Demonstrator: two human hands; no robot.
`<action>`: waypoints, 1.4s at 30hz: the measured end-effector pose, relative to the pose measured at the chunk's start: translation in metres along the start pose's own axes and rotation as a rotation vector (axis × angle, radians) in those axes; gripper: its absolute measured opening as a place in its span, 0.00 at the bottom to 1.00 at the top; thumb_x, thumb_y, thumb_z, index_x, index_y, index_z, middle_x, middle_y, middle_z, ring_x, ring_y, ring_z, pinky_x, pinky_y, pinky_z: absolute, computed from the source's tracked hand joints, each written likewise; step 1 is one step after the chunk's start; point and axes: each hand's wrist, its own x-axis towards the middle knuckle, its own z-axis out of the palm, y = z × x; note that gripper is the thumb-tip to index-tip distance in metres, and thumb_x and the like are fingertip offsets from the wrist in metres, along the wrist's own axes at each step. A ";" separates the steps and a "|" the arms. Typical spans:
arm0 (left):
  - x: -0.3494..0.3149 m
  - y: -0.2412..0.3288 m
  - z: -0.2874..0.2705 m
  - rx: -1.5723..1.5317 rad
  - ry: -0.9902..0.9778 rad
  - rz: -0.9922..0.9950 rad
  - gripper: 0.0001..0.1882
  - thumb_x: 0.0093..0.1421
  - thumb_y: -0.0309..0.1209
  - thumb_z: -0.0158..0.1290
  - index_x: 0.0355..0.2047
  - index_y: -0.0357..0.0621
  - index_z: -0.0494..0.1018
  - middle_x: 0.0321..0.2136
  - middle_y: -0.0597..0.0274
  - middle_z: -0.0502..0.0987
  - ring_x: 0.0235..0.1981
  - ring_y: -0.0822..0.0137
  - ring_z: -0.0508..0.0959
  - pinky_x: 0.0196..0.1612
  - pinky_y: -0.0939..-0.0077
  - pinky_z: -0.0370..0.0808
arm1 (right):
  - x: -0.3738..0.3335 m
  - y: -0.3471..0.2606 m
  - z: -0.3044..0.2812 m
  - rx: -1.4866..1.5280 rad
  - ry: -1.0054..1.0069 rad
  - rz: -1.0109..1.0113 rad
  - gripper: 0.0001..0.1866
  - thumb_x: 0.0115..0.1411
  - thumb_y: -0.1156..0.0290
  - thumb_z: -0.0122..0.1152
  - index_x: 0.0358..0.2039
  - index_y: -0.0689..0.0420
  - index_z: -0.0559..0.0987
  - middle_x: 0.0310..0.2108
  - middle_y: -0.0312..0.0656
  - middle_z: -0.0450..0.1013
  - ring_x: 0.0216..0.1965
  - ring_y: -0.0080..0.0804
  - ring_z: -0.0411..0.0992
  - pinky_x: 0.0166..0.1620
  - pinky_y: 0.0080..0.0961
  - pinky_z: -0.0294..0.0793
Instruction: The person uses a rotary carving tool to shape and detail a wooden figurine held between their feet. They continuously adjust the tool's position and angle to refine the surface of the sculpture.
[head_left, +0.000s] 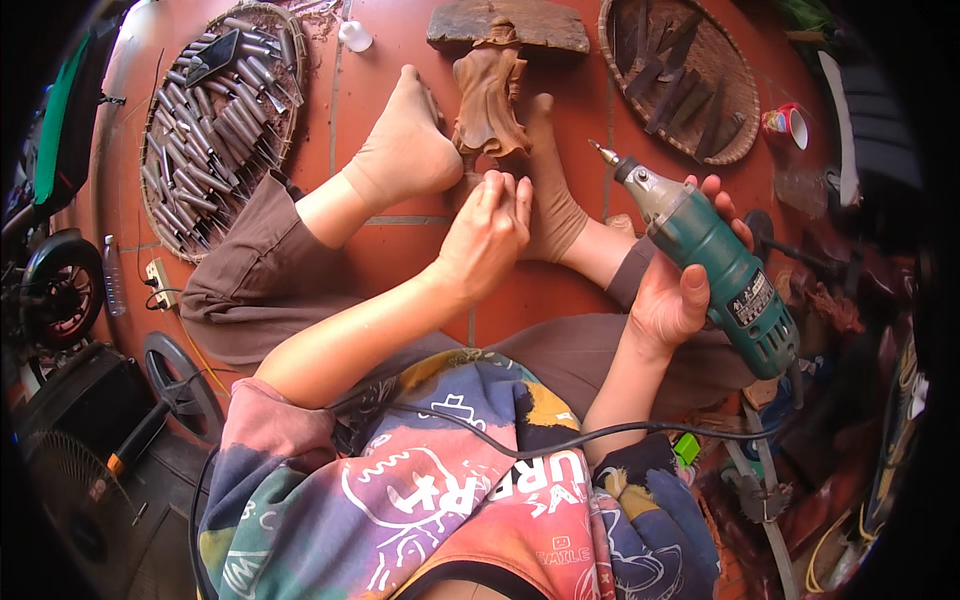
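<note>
My right hand is wrapped round a green electric die grinder, whose narrow metal bit points up and to the left. The tool is held above the floor, to the right of my feet. A carved brown wooden figure with flowing folds lies between my feet, its far end resting on a thick wooden block. At the figure's near end is my left hand, fingers drawn together and bent. What those fingertips hold, if anything, is hidden.
On the left, a round woven basket holds many chisels and a dark phone. Another basket with dark wood pieces stands at the far right, near a paper cup. A black cord crosses my lap. A power strip lies left.
</note>
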 end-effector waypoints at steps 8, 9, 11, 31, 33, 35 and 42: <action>-0.001 0.008 0.005 0.032 -0.028 0.004 0.28 0.56 0.30 0.47 0.57 0.31 0.69 0.49 0.45 0.73 0.51 0.54 0.71 0.61 0.69 0.65 | 0.000 0.007 0.004 -0.015 0.042 0.037 0.36 0.46 0.66 0.75 0.55 0.53 0.67 0.57 0.47 0.68 0.64 0.48 0.62 0.70 0.51 0.52; 0.001 0.006 0.004 -0.006 -0.007 0.012 0.27 0.55 0.29 0.48 0.56 0.33 0.70 0.50 0.46 0.73 0.50 0.54 0.72 0.61 0.68 0.66 | 0.000 0.007 0.003 -0.028 0.043 0.034 0.36 0.46 0.66 0.75 0.55 0.53 0.67 0.57 0.47 0.68 0.64 0.48 0.61 0.70 0.52 0.52; 0.002 -0.002 -0.001 -0.086 0.025 0.035 0.27 0.54 0.28 0.51 0.55 0.35 0.71 0.50 0.47 0.74 0.50 0.54 0.73 0.59 0.68 0.68 | -0.004 0.007 0.000 -0.065 0.053 0.040 0.37 0.46 0.65 0.75 0.55 0.52 0.67 0.57 0.46 0.67 0.65 0.48 0.61 0.70 0.52 0.51; 0.053 -0.022 -0.076 -1.229 0.526 0.396 0.13 0.45 0.33 0.53 0.31 0.41 0.72 0.26 0.61 0.66 0.32 0.61 0.74 0.33 0.72 0.75 | -0.016 -0.028 0.027 -0.386 -0.531 0.055 0.57 0.39 0.40 0.76 0.66 0.37 0.53 0.73 0.54 0.36 0.70 0.64 0.42 0.69 0.51 0.48; 0.054 -0.024 -0.064 -1.148 0.581 0.381 0.11 0.45 0.32 0.53 0.29 0.41 0.72 0.27 0.60 0.66 0.32 0.62 0.74 0.31 0.73 0.75 | -0.017 -0.044 0.019 -0.484 -0.592 0.123 0.65 0.39 0.34 0.73 0.71 0.38 0.44 0.72 0.58 0.39 0.69 0.65 0.45 0.68 0.52 0.51; 0.054 -0.024 -0.058 -1.060 0.593 0.343 0.09 0.45 0.32 0.54 0.27 0.41 0.72 0.27 0.61 0.67 0.30 0.64 0.75 0.28 0.74 0.75 | -0.026 -0.043 0.009 -0.309 -0.554 0.101 0.66 0.39 0.30 0.70 0.71 0.44 0.46 0.70 0.63 0.41 0.68 0.65 0.50 0.67 0.53 0.52; 0.060 -0.015 -0.037 -0.981 0.636 0.433 0.12 0.45 0.31 0.55 0.31 0.42 0.72 0.26 0.64 0.71 0.29 0.66 0.76 0.32 0.73 0.77 | -0.047 -0.058 -0.014 -0.003 -0.408 0.229 0.47 0.46 0.40 0.73 0.57 0.49 0.60 0.68 0.59 0.48 0.67 0.75 0.44 0.67 0.66 0.48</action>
